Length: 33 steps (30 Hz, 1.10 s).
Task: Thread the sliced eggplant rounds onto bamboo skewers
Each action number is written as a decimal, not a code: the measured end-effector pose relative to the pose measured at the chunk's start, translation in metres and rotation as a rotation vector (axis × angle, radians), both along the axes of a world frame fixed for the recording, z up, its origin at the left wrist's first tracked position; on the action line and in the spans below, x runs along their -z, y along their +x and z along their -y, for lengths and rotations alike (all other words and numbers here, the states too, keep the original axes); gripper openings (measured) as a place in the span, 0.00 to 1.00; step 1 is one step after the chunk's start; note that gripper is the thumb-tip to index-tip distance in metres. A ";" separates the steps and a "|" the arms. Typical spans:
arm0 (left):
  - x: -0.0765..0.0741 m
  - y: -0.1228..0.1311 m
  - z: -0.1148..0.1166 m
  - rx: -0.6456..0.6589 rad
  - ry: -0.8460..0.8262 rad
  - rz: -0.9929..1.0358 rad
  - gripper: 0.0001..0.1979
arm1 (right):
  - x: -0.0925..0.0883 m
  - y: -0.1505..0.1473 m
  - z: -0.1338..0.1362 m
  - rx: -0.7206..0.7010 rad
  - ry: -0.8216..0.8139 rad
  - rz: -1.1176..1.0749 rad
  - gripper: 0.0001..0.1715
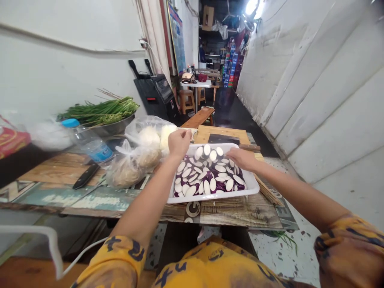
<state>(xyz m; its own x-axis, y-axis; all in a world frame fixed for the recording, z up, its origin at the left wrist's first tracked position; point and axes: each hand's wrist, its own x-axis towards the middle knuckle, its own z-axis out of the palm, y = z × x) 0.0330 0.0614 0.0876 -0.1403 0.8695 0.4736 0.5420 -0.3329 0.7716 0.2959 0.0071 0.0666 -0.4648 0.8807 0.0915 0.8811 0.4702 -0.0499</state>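
Note:
A white tray (pixel 252 188) holds many oval slices of purple-skinned eggplant (pixel 213 185), their pale faces showing. Several slices stand in a row at its far side, between my hands. My left hand (pixel 179 143) is closed above the tray's far left corner; what its fingers hold, if anything, I cannot make out. Over the far right part of the tray, my right hand (pixel 242 158) is closed with its fingertips near the slices; its grip is hidden. A bundle of thin wooden sticks (pixel 268 191) lies right of the tray.
Behind the tray, a cleaver (pixel 223 139) rests on a cutting board (pixel 202 134). To the left are tied plastic bags (pixel 124 170), a black-handled knife (pixel 86 176), a water bottle (pixel 96 146) and a metal bowl (pixel 115 126) of greens. A wooden bench (pixel 199 117) stands beyond.

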 end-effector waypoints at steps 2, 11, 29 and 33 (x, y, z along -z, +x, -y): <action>-0.005 0.005 0.003 0.052 0.044 -0.009 0.17 | 0.009 -0.004 -0.009 -0.035 -0.042 0.012 0.14; 0.005 0.043 0.034 1.084 -0.250 -0.509 0.10 | 0.032 -0.059 -0.006 0.018 -0.073 -0.028 0.15; 0.021 0.079 0.070 1.011 -0.297 -0.964 0.11 | 0.050 0.074 0.091 0.654 -0.163 0.019 0.23; 0.023 0.063 0.054 1.034 -0.424 -0.809 0.12 | 0.047 0.058 0.088 0.686 -0.135 0.062 0.24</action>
